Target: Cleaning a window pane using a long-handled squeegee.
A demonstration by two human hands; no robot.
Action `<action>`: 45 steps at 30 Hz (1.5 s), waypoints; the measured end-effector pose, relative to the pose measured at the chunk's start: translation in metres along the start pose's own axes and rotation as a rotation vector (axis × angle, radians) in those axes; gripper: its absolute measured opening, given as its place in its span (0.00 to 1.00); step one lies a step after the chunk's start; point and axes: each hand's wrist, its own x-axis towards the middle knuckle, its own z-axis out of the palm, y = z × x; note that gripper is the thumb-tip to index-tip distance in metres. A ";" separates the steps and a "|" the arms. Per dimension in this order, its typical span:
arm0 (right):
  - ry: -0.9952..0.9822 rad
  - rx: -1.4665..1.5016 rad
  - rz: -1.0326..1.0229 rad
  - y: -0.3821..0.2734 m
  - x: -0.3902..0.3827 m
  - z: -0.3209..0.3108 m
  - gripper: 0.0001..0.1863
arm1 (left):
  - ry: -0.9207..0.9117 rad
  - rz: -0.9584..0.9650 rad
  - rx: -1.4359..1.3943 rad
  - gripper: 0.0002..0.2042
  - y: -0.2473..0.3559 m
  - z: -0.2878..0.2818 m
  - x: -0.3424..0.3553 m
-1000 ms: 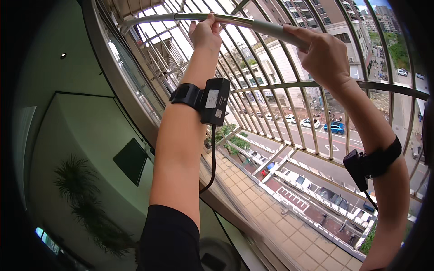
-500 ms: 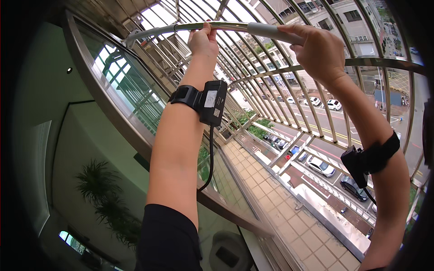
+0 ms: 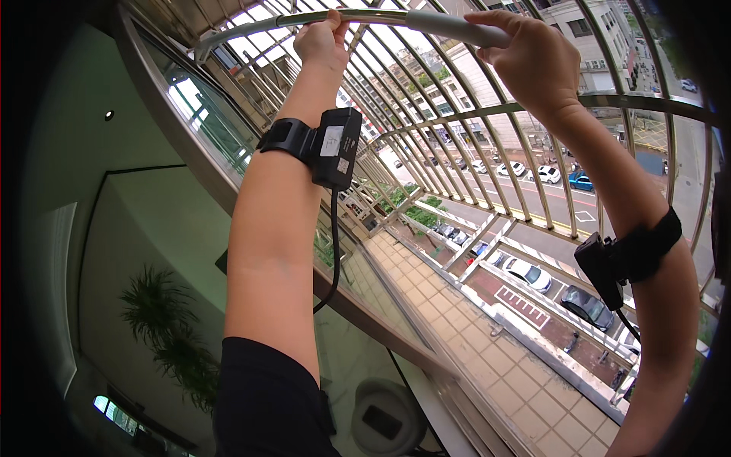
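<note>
A long pole (image 3: 449, 27) with a thick grey grip, a shiny metal middle and a grey far section runs across the top of the view. Its left end is a grey forked head (image 3: 204, 47), like a squeegee's, beside the upper window glass; whether it touches the pane I cannot tell. My left hand (image 3: 321, 46) pinches the pole from below, near where metal meets the far grey section. Around the end of the thick grip closes my right hand (image 3: 537, 67), its index finger lying along the top. Both arms are raised and reach outward.
A brown window frame (image 3: 186, 141) curves along my left, with a dark room, plant (image 3: 164, 305) and grey stool-like object (image 3: 388, 419) behind it. Metal bars (image 3: 487, 137) enclose the outside. Below lie a tiled ledge (image 3: 457, 320) and a street with parked cars (image 3: 525, 274).
The pole and both hands sit higher in the picture, and the pole and left hand also lie further left. The background has shifted with the head's movement. Both hands keep their hold.
</note>
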 end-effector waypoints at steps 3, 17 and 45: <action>-0.087 0.065 0.138 0.019 0.013 0.005 0.16 | -0.008 0.018 0.066 0.09 0.010 0.022 -0.002; 0.043 -0.129 -0.458 0.044 -0.010 0.081 0.20 | 0.085 -0.006 0.173 0.11 0.014 -0.007 -0.001; -0.186 -0.111 -0.452 0.115 -0.047 0.026 0.23 | 0.297 -0.349 0.094 0.06 -0.056 0.022 -0.079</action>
